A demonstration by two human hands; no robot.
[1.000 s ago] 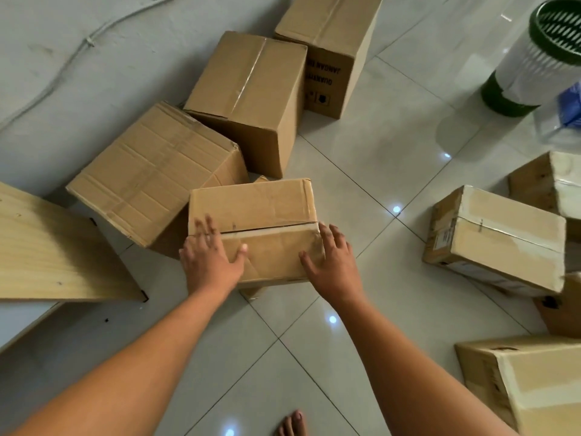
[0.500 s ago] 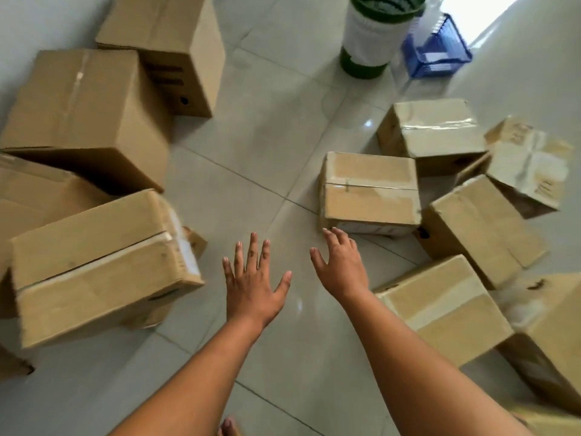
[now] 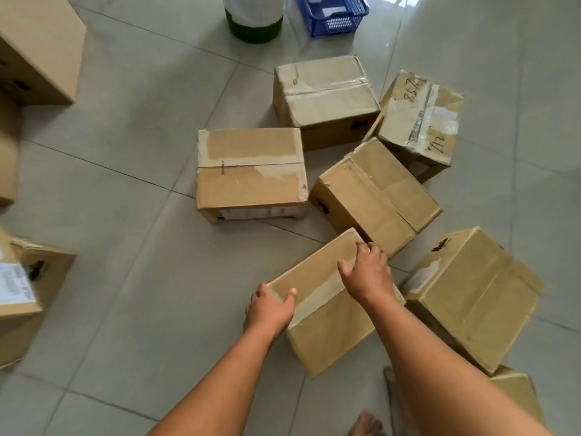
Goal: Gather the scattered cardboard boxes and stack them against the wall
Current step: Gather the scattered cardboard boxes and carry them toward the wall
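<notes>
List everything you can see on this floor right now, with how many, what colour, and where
scattered cardboard boxes: six, brown, clustered centre to right on the floor; one has handwriting; the nearest is being grasped
boxes at the left edge: at least three, brown, cut off by the frame
box corner: one, brown, bottom right, mostly hidden
bin: one, white with dark green base, top centre
basket: one, blue, top, right of the bin
floor tiles: pale grey, glossy
bare foot: one, bottom edge
left hand: on the nearest box's near-left corner
right hand: fingers over its far edge
</notes>
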